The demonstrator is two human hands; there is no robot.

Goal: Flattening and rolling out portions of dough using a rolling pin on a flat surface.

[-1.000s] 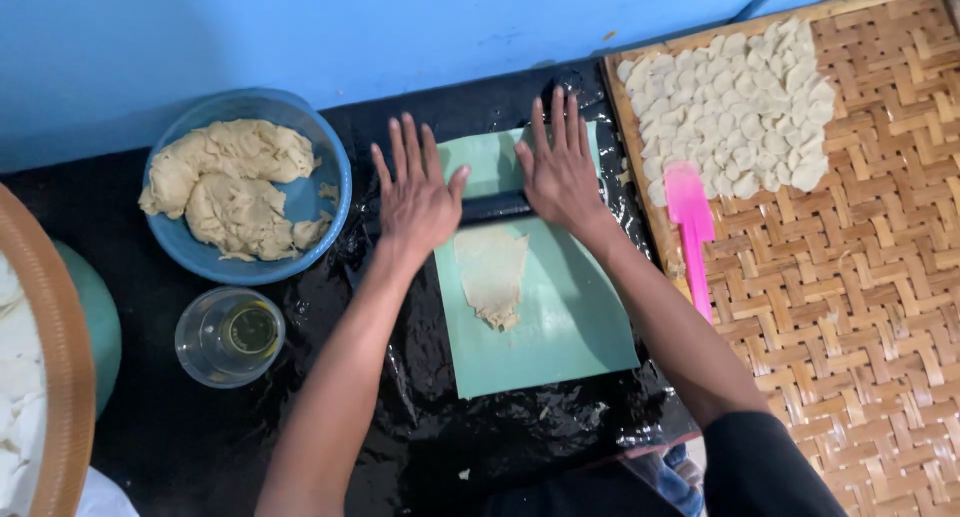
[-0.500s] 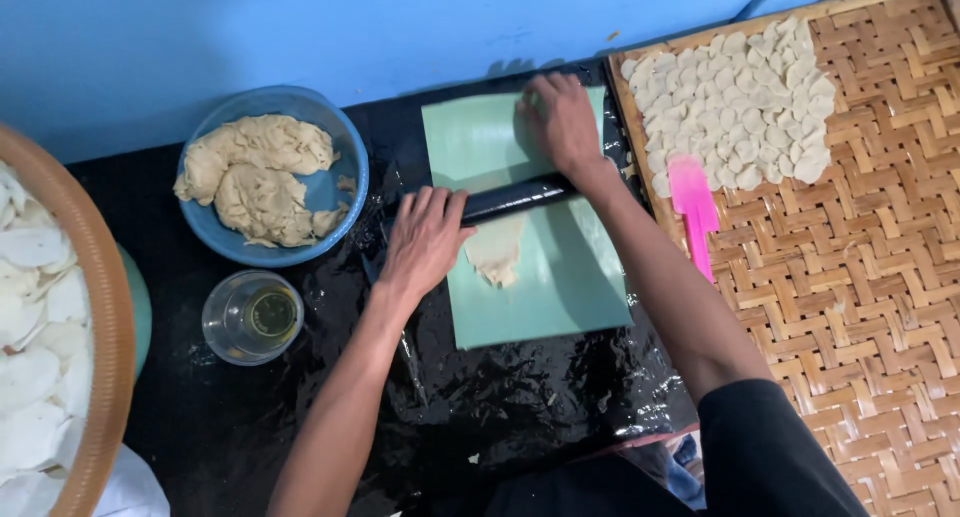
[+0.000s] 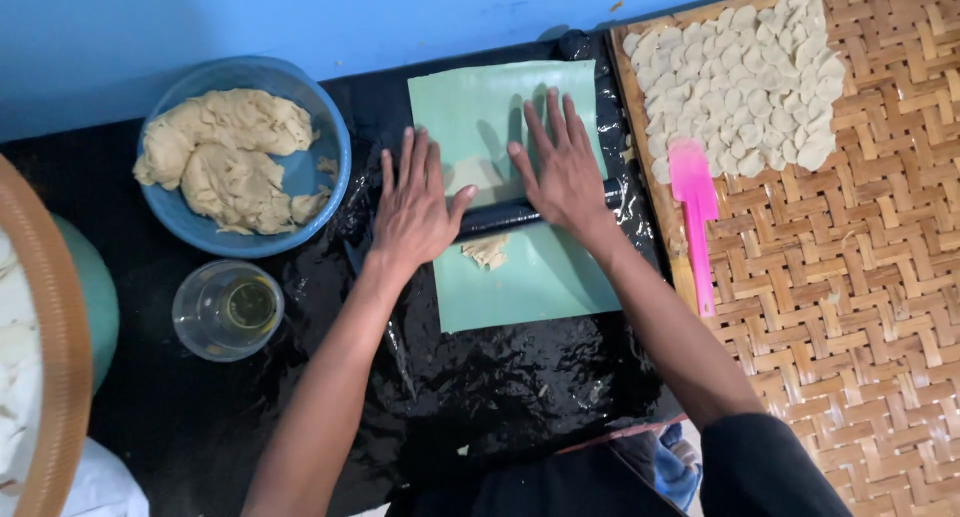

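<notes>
- Palms flat: our left hand [image 3: 415,212] and right hand [image 3: 563,172] lie fully spread, fingers straight, pressing down on a black rolling pin [image 3: 500,218] without curling round it.
- We have the pin lying crosswise on a pale green mat [image 3: 530,277], with the left palm over one end and the right palm over the other.
- Under and just nearer to us than the pin shows a thin piece of dough [image 3: 487,251], tan and ragged at its edge; a flattened patch also shows beyond the pin.
- We judge the dough soft and pliable, likely to tear if lifted by one edge; it is best slid or peeled off from beneath.
- The pin looks stiff and smooth, so we judge it handles best under open palms near both ends.
- The mat rests on shiny black plastic sheeting [image 3: 480,377], which looks slippery.
- To the left stand a blue bowl [image 3: 330,127] holding lumps of dough and a clear cup [image 3: 190,322] with yellowish liquid.
- To the right, a woven tray [image 3: 860,297] carries many small cut pieces [image 3: 740,77] and a pink spatula [image 3: 695,212].
</notes>
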